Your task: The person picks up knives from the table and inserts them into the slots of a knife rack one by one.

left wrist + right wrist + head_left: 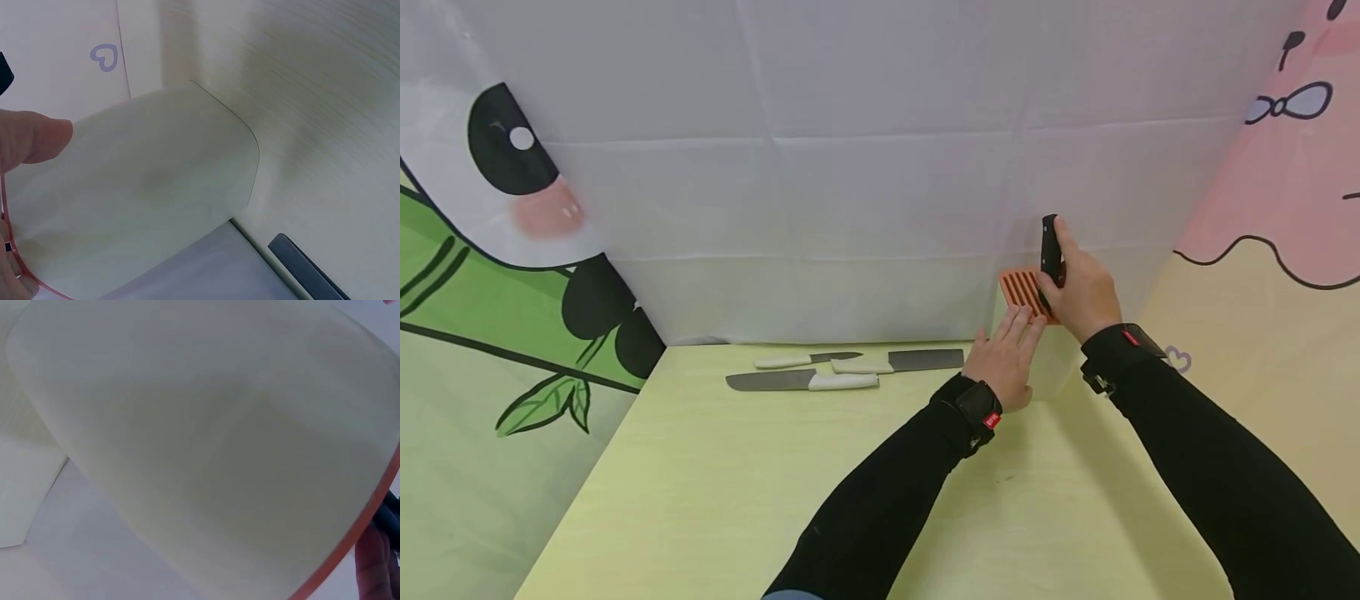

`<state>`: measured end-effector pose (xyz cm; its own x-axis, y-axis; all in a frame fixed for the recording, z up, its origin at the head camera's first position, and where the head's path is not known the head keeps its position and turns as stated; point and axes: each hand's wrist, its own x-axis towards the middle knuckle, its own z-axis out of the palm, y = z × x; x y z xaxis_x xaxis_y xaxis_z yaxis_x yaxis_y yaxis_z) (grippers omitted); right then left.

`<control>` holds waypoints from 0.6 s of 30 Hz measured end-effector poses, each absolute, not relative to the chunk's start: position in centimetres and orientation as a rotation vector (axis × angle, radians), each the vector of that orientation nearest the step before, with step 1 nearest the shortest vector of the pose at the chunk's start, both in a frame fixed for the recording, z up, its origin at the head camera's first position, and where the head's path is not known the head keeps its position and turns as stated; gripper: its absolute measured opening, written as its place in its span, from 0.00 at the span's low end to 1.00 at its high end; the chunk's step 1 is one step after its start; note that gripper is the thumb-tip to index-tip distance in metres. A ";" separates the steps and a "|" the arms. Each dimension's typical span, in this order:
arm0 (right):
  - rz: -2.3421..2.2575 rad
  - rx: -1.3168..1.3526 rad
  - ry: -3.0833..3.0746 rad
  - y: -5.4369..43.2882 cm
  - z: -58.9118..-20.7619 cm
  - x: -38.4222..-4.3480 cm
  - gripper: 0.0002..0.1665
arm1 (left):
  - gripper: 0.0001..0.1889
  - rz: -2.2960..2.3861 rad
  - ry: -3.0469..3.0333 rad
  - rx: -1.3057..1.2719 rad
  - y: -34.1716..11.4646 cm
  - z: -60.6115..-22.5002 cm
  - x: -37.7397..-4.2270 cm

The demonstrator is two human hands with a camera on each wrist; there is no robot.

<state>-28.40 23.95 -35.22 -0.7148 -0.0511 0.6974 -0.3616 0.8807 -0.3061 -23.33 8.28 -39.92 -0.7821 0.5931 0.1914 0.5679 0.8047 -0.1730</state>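
At the back right of the table stands a pale knife block [1051, 367] with an orange slotted top; its curved body fills much of both wrist views. My right hand [1086, 292] grips a black-handled knife [1049, 246] upright over the right side of the top, the blade hidden. My left hand [1003, 358] rests on the block's front, straight fingers on the edge of the orange top. In the left wrist view its thumb [47, 139] lies against the pale body. Right fingers [373, 565] and the black handle [389, 519] show beyond the orange rim in the right wrist view.
Left of the block, three white-handled knives lie on the table [715, 483]: a small knife [790, 361], a cleaver [917, 361] and a long knife [790, 381]. A white cloth backdrop [850, 192] rises behind, with printed cloth at both sides.
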 end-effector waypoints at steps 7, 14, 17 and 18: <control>0.575 0.276 -2.318 23.9 -35.1 -28.2 0.48 | 0.52 0.126 -2.755 -0.902 8.4 -39.9 -23.4; 0.626 0.257 -2.357 24.2 -36.2 -27.7 0.52 | 0.53 0.094 -2.764 -0.895 8.4 -40.1 -23.5; 0.654 0.238 -2.366 24.1 -37.2 -27.4 0.54 | 0.52 0.087 -2.777 -0.896 8.4 -40.2 -23.5; 0.657 0.231 -2.358 24.1 -37.4 -27.3 0.54 | 0.52 0.091 -2.779 -0.897 8.4 -40.2 -23.5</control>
